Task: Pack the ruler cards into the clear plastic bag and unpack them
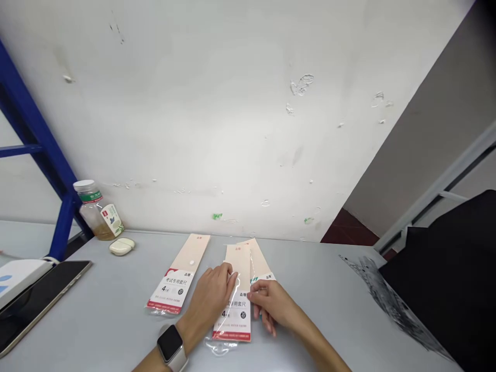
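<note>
The ruler set packet (232,326) in the middle has a beige upper part, a white printed label and a red band at its base, inside a clear sleeve. My left hand (212,290), wearing a watch (170,343), curls closed over its left edge. At its right edge, my right hand (276,305) pinches the packet between thumb and forefinger, other fingers curled below. A second ruler set packet (259,258) lies partly beneath the middle one and my right hand. Off to the left rests a third ruler set packet (179,281), untouched.
Against the wall stands a clear jar (93,212) with a white lid, near a small cream case (122,246). A phone (42,299) and a white device (19,276) lie at the left edge. Black fabric (453,274) covers the right side, beside dark scribbles on the grey table (329,289).
</note>
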Demonstrator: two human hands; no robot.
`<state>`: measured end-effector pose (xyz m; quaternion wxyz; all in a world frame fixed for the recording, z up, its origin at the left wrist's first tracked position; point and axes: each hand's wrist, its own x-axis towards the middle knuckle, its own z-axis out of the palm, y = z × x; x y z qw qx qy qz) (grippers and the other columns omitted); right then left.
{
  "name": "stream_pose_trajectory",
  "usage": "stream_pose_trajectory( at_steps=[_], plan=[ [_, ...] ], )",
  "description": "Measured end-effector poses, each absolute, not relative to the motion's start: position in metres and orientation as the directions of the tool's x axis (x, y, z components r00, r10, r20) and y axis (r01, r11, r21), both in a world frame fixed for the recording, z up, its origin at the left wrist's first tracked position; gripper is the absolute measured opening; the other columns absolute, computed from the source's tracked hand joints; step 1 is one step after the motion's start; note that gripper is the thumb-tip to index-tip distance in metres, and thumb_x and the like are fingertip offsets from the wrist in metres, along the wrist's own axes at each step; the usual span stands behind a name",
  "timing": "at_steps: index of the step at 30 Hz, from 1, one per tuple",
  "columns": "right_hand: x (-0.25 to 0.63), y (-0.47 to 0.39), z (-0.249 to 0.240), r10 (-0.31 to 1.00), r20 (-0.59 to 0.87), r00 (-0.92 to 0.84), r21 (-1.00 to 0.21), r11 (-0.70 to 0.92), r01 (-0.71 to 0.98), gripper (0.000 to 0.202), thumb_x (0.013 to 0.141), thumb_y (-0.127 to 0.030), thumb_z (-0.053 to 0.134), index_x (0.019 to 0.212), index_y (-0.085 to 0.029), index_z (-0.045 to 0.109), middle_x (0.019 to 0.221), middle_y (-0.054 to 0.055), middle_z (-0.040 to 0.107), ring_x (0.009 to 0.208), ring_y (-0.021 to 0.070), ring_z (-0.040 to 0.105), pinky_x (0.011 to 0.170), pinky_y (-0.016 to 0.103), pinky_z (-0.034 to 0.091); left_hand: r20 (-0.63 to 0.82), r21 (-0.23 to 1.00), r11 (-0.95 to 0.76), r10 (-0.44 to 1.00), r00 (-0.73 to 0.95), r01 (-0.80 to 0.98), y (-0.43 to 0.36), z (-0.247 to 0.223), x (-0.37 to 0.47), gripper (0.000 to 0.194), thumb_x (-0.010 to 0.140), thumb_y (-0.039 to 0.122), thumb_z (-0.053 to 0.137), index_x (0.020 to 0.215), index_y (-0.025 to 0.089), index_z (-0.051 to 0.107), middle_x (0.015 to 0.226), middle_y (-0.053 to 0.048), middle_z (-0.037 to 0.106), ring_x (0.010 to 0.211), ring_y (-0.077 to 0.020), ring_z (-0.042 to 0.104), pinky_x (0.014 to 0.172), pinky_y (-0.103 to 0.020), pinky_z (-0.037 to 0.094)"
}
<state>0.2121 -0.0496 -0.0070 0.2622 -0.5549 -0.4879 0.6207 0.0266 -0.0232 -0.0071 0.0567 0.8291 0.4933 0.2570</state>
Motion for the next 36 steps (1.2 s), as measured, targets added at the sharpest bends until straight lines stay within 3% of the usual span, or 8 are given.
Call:
stream_pose_trajectory(
  at_steps=[9,13,17,22,27,30,33,36],
  plan=[
    [0.203,-0.055,0.001,0.882,-0.375,-0.286,-0.924,-0.334,0.185,0.035,0.079,-0.053,0.059,0.071,-0.02,0.048,0.051,-0.008,0.06,0.023,0.0063,0.042,0.023,0.018,0.028,0.477,0.044,-0.654,0.678,0.559,0.755,-0.023,-0.016,0.032,0.032,0.102,0.021,0.026,0.084,0.019,0.053,0.075,-0.002,0.061,0.062,-0.0199,0.056,0.064,-0.034,0.038],
    [0.198,-0.057,0.001,0.887,-0.346,-0.307,-0.937,-0.307,0.169,0.037,0.081,-0.053,0.057,0.067,-0.021,0.047,0.046,-0.008,0.057,0.021,0.0062,0.039,0.021,0.017,0.024,0.501,0.018,-0.687,0.635,0.587,0.727,-0.024,-0.018,0.034,0.032,0.102,0.018,0.027,0.083,0.02,0.053,0.076,-0.002,0.06,0.064,-0.0194,0.054,0.065,-0.034,0.038],
    [0.197,-0.055,-0.003,0.901,-0.321,-0.292,-0.946,-0.289,0.148,0.041,0.08,-0.059,0.056,0.069,-0.021,0.047,0.046,-0.009,0.056,0.021,0.0058,0.039,0.022,0.017,0.025,0.501,0.229,-0.679,0.697,0.513,0.698,-0.022,-0.01,0.029,0.023,0.101,0.022,0.033,0.087,0.021,0.051,0.079,-0.001,0.058,0.068,-0.0193,0.053,0.067,-0.034,0.04],
    [0.202,-0.054,-0.006,0.922,-0.261,-0.285,-0.965,-0.244,0.096,0.044,0.079,-0.064,0.056,0.076,-0.02,0.049,0.052,-0.008,0.058,0.022,0.0053,0.041,0.021,0.016,0.025,0.511,0.583,-0.513,0.834,0.207,0.63,-0.016,0.0,0.015,0.012,0.097,0.029,0.04,0.094,0.023,0.05,0.097,-0.004,0.057,0.09,-0.0221,0.055,0.082,-0.037,0.044],
    [0.203,-0.054,-0.01,0.907,-0.261,-0.331,-0.965,-0.234,0.119,0.043,0.081,-0.063,0.053,0.078,-0.02,0.048,0.052,-0.008,0.057,0.022,0.0052,0.038,0.022,0.017,0.021,0.228,0.888,-0.28,0.957,0.178,0.365,-0.002,-0.01,0.009,0.018,0.09,0.04,0.047,0.096,0.023,0.051,0.076,0.002,0.052,0.068,-0.0176,0.054,0.064,-0.03,0.046],
    [0.205,-0.054,-0.008,0.92,-0.251,-0.3,-0.962,-0.204,0.179,0.041,0.084,-0.062,0.048,0.085,-0.021,0.051,0.058,-0.006,0.059,0.024,0.0054,0.037,0.025,0.019,0.022,0.162,0.937,-0.213,0.968,0.193,0.277,0.008,-0.011,0.003,0.02,0.086,0.042,0.049,0.093,0.023,0.051,0.072,0.003,0.05,0.064,-0.0162,0.053,0.06,-0.027,0.045],
    [0.213,-0.055,-0.001,0.972,-0.152,-0.181,-0.93,-0.079,0.359,0.033,0.09,-0.053,0.042,0.089,-0.022,0.055,0.064,-0.005,0.059,0.034,0.0068,0.042,0.036,0.021,0.03,0.188,0.908,-0.213,0.977,0.103,0.362,0.017,-0.003,-0.012,0.019,0.085,0.041,0.047,0.093,0.024,0.052,0.071,0.004,0.049,0.064,-0.0169,0.051,0.06,-0.027,0.043],
    [0.226,-0.055,0.003,0.999,0.032,-0.029,-0.738,0.044,0.673,0.022,0.092,-0.041,0.043,0.087,-0.025,0.057,0.076,0.0,0.062,0.061,0.015,0.057,0.054,0.025,0.039,0.159,0.865,-0.173,0.985,0.068,0.471,0.025,0.008,-0.035,0.018,0.088,0.039,0.041,0.093,0.026,0.052,0.067,0.005,0.045,0.06,-0.0162,0.048,0.057,-0.026,0.042]
  ],
)
